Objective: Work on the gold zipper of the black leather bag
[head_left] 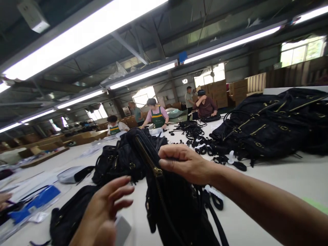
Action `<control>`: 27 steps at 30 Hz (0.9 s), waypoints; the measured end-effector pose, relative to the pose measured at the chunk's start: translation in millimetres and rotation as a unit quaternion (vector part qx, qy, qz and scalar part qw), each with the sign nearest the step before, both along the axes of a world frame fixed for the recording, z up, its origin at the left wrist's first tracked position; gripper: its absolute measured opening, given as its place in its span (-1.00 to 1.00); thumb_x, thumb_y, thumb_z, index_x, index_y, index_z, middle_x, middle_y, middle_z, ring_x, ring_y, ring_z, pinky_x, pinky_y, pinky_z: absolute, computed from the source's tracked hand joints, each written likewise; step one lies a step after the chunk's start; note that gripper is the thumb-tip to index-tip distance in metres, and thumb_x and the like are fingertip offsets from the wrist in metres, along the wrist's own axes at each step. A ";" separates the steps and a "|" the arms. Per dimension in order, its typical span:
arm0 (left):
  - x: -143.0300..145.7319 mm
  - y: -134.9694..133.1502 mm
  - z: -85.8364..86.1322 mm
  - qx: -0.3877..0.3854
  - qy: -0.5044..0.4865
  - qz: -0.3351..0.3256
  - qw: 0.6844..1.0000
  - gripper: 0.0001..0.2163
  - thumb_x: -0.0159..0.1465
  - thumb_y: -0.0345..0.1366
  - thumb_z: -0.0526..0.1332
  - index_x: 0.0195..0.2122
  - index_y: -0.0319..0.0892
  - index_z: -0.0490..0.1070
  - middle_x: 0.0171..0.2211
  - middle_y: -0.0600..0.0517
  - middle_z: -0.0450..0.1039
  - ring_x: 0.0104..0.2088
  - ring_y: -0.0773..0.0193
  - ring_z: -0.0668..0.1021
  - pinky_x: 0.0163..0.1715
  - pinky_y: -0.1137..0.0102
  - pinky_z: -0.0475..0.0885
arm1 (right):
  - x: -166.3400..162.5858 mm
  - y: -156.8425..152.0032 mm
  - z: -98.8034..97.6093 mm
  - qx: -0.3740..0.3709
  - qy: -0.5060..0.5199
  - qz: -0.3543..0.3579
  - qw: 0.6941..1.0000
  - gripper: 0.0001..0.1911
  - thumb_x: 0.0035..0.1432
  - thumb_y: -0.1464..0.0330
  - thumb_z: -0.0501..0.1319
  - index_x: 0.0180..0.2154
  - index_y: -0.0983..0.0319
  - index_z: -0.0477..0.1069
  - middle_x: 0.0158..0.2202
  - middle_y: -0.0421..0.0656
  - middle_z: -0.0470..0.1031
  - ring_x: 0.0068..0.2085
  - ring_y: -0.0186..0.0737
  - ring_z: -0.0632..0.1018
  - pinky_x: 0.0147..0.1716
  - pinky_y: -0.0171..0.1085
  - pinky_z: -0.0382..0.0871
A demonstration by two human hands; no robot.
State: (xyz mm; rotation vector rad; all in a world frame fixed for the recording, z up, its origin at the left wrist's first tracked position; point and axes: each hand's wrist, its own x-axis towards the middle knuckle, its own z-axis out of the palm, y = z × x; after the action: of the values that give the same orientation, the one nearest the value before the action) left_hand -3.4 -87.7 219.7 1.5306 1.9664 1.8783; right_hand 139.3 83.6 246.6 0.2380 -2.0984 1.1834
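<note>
A black bag [174, 205] with a brass zipper [148, 157] stands upright in front of me. My right hand [183, 162] is closed on its upper edge, thumb and fingers pinched beside the zipper slider. The slider sits partway along the zipper, and the lower part of the bag runs out of view. To the left of it, my left hand [110, 205] is open, its fingers curved and apart, touching nothing that I can see. Behind my left hand lies another dark bag [69, 212], partly hidden by the wrist.
A large pile of black bags [269, 126] fills the right side of the white table [276, 184]. Black straps [191, 130] lie mid-table, with more bags [110, 164] behind mine. A blue packet [36, 205] is at left, near another person's hand [4, 201]. Several people work across the table.
</note>
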 end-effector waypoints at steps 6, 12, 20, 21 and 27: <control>-8.7 57.3 -6.3 -0.065 0.067 -0.055 0.994 -0.72 0.24 0.00 0.19 -0.39 -0.11 0.46 -0.44 0.09 0.38 -0.37 0.28 0.42 -0.30 0.43 0.33 | -23.5 7.4 -28.2 0.117 -0.064 -0.119 0.984 -0.72 0.15 0.50 0.19 -0.55 0.28 0.16 -0.53 -0.30 0.15 -0.46 -0.42 0.20 -0.47 -0.38 0.02; -24.5 103.4 -54.4 0.009 -0.043 -0.011 0.999 -0.72 0.21 -0.10 0.25 -0.51 -0.17 0.31 -0.57 0.16 0.19 -0.52 0.40 0.24 -0.53 0.50 0.18 | -30.3 22.2 -94.3 0.015 -0.079 -0.229 0.970 -0.93 0.20 0.45 0.18 -0.23 0.25 0.39 -0.27 -0.20 0.44 -0.21 -0.28 0.42 -0.16 -0.28 0.25; -39.4 119.7 -58.8 0.022 -0.204 -0.125 0.971 -0.68 0.16 -0.04 0.30 -0.46 -0.20 0.32 -0.58 0.17 0.25 -0.58 0.45 0.27 -0.61 0.56 0.19 | -22.9 22.7 -90.0 0.143 0.023 -0.203 0.968 -0.78 0.26 0.47 0.11 -0.06 0.21 0.37 -0.06 -0.10 0.41 -0.01 -0.23 0.41 0.01 -0.23 0.31; -39.5 120.4 -56.7 0.014 -0.211 -0.145 0.967 -0.69 0.15 -0.06 0.31 -0.42 -0.22 0.37 -0.55 0.14 0.31 -0.56 0.44 0.31 -0.58 0.55 0.23 | -25.6 24.0 -83.8 0.145 0.012 -0.208 0.967 -0.75 0.27 0.46 0.11 -0.02 0.21 0.36 -0.04 -0.10 0.40 -0.01 -0.22 0.42 0.01 -0.22 0.32; -35.0 122.9 -48.0 -0.002 -0.236 -0.199 0.951 -0.71 0.10 -0.09 0.37 -0.39 -0.25 0.47 -0.48 0.05 0.46 -0.48 0.39 0.44 -0.50 0.55 0.32 | -38.3 24.6 -60.8 0.178 -0.125 -0.266 0.939 -0.81 0.19 0.40 0.21 -0.12 0.24 0.39 -0.22 -0.13 0.43 -0.21 -0.20 0.45 -0.18 -0.23 0.30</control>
State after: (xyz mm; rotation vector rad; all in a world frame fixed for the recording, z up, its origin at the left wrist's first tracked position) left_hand -38.3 35.3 171.7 1.2051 1.3425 1.8375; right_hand 101.1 108.2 185.8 -0.3225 -2.3793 0.5283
